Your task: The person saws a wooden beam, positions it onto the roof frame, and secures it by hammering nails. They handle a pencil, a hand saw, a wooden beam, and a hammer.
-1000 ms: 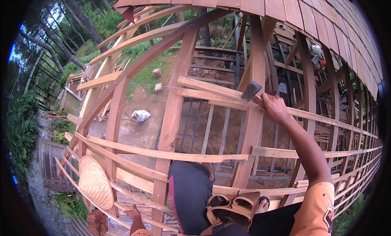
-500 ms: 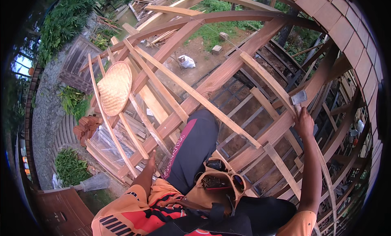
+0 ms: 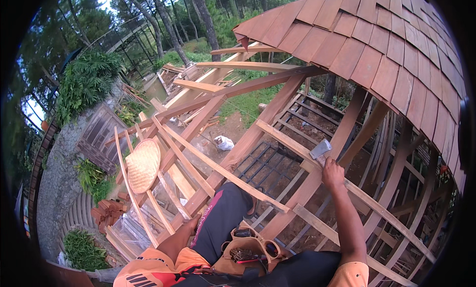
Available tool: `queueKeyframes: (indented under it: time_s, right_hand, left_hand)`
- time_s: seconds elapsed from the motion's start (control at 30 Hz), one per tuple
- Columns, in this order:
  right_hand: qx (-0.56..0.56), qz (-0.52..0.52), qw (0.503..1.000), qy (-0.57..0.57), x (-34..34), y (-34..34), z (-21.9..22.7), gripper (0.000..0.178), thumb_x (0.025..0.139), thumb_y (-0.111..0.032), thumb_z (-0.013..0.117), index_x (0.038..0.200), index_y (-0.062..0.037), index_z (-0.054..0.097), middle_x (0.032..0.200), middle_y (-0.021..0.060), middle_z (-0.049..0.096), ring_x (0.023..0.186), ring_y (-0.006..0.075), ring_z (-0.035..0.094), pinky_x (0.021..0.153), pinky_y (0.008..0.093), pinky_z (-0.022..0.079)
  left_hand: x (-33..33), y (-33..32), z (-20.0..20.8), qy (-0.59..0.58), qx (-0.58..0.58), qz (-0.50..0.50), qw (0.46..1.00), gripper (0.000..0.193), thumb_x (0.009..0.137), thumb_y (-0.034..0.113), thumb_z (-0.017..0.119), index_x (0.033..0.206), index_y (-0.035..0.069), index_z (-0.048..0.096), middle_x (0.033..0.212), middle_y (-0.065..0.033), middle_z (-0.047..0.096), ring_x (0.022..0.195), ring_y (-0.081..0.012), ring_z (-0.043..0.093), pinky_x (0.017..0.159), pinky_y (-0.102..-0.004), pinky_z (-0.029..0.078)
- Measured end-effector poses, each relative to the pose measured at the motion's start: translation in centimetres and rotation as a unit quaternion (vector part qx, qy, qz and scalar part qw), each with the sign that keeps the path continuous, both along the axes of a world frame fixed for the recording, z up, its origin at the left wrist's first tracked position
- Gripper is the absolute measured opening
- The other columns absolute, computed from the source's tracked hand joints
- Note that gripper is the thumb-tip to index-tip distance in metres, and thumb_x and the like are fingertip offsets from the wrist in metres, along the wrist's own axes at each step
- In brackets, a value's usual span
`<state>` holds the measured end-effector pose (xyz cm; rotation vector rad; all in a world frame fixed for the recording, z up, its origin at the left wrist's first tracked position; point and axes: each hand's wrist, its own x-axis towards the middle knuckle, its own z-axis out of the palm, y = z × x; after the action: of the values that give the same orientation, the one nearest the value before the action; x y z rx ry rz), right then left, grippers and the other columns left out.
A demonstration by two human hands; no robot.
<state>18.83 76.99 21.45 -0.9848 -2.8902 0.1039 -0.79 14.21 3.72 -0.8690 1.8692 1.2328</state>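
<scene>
My right hand [image 3: 333,175] is closed around the handle of a hatchet [image 3: 321,149] with a broad grey metal head. The head is over a pale wooden batten [image 3: 285,138], beside a thick brown rafter [image 3: 297,198]; whether it touches the wood I cannot tell. Low on the left, my left hand [image 3: 191,223] is at another rafter [image 3: 218,177], near the lower end of a short batten [image 3: 173,197]. My knee and the wood partly hide its fingers. A tan tool pouch [image 3: 250,255] with nails in it hangs at my waist.
Reddish-brown wooden shingles [image 3: 347,44] cover the roof at the upper right. A woven conical hat [image 3: 144,165] lies on thin battens at the left. Through gaps in the frame show the ground below, a dark metal grid [image 3: 265,163] and a white sack [image 3: 224,143].
My view has tilted up, bringing in more shingles and trees. In the picture, my right hand and the hatchet now appear further left and lower, still by the same batten.
</scene>
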Motion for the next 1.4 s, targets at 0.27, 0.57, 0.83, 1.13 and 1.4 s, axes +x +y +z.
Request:
queueKeyframes:
  time_s: [0.27,0.57,0.83,1.13,1.4]
  right_hand:
    - [0.025,-0.005,0.999,0.020,1.4,1.4,-0.6,0.030,0.079,-0.006,0.067,0.105,-0.0004,0.053,0.102,0.0202,0.069,0.092,0.0351,0.072,0.076,0.0448,0.059]
    - [0.031,0.002,0.998,0.048,1.1,1.2,-0.7,0.026,0.081,-0.006,0.064,0.105,-0.0010,0.053,0.103,0.0200,0.069,0.091,0.0377,0.072,0.076,0.0460,0.059]
    - [0.052,0.012,0.997,0.060,1.3,1.8,-1.6,0.028,0.081,-0.006,0.064,0.106,-0.0020,0.051,0.103,0.0211,0.068,0.092,0.0384,0.071,0.075,0.0466,0.058]
    - [0.057,0.032,0.996,0.056,0.7,1.4,-1.3,0.025,0.084,-0.009,0.062,0.105,-0.0013,0.050,0.100,0.0208,0.069,0.089,0.0382,0.072,0.074,0.0471,0.059]
    - [0.066,0.035,0.996,0.046,1.6,2.0,-1.2,0.026,0.085,-0.010,0.060,0.108,-0.0012,0.049,0.104,0.0218,0.069,0.088,0.0397,0.072,0.076,0.0487,0.058]
  left_hand:
    - [0.4,3.9,0.3,0.022,-0.297,-0.205,0.932,0.094,0.084,0.058,0.069,0.141,0.000,0.020,0.145,-0.0270,0.035,0.135,-0.0407,0.040,0.109,-0.0518,0.038]
    - [2.0,5.2,1.3,0.020,-0.360,-0.271,0.892,0.075,0.084,0.057,0.067,0.126,0.001,0.042,0.129,-0.0271,0.049,0.124,-0.0395,0.051,0.100,-0.0490,0.045]
    - [2.6,4.2,2.9,0.011,-0.353,-0.400,0.845,0.062,0.084,0.056,0.066,0.113,0.001,0.061,0.115,-0.0273,0.062,0.114,-0.0384,0.061,0.092,-0.0465,0.051]
    - [-0.7,8.7,11.4,0.353,-0.115,-0.456,0.809,0.055,0.094,0.051,0.060,0.097,-0.002,0.074,0.089,-0.0162,0.073,0.087,-0.0250,0.070,0.077,-0.0381,0.054]
    - [5.4,24.1,30.2,0.120,0.452,-0.289,0.835,0.063,0.106,0.054,0.038,0.125,-0.003,0.058,0.113,-0.0185,0.068,0.099,-0.0215,0.068,0.087,-0.0370,0.055]
